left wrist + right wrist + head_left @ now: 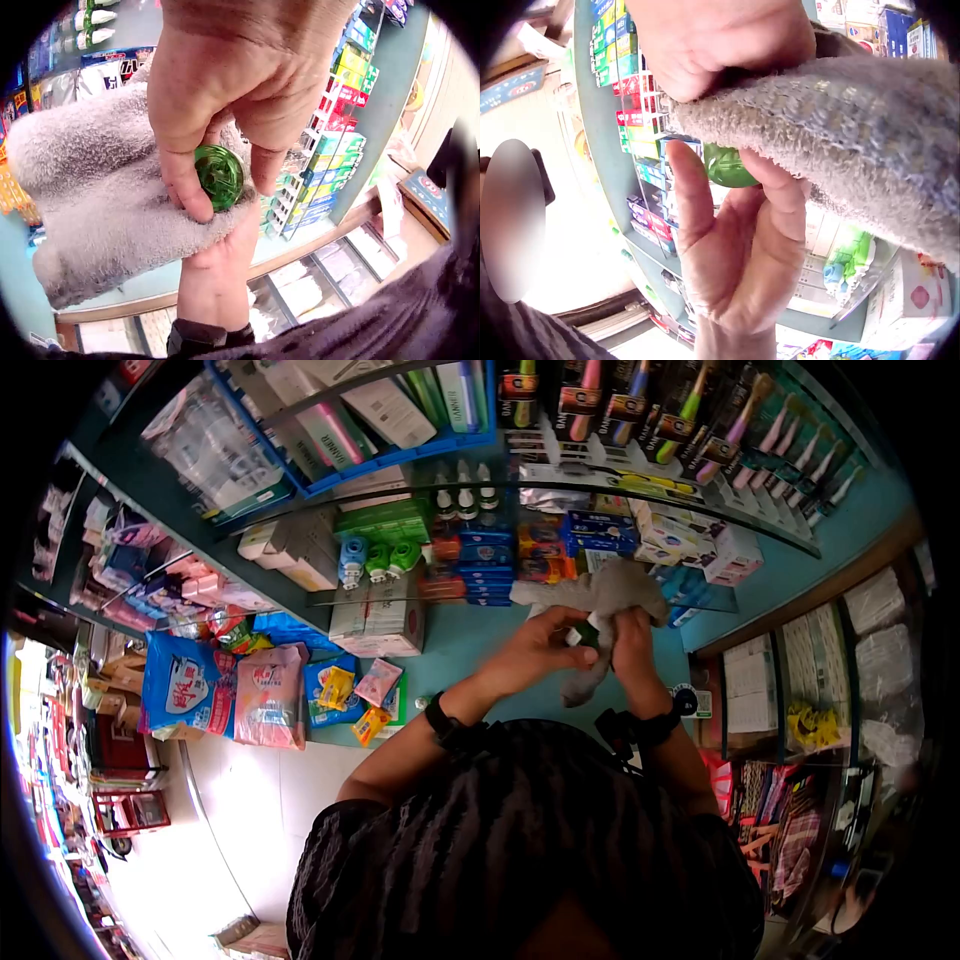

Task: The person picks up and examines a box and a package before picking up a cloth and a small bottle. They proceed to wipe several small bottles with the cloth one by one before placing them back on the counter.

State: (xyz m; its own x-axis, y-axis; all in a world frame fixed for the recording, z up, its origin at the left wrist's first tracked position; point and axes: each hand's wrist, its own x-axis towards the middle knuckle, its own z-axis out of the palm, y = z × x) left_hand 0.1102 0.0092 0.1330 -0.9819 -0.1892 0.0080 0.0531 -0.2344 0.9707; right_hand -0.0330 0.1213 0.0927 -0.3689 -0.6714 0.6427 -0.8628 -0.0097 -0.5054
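Observation:
Thumb and fingers of my left hand (540, 652) (240, 90) (739, 262) pinch a round green bottle (219, 178) (729, 166), seen end-on in the left wrist view. A fluffy grey cloth (625, 588) (112, 187) (840, 135) is wrapped against the bottle, hiding its other end. My right hand (632, 650) (225, 262) (727, 45) grips the cloth and the covered part; its fingertips are mostly hidden. One end of the cloth hangs down between the hands in the head view.
Behind the hands, glass shelves hold boxes (598, 532), small white bottles (466, 498) and hanging toothbrushes (690, 410). Large detergent bags (190, 685) and small packets (378, 682) lie to the left on the teal counter (450, 650). A white carton (375, 625) stands nearby.

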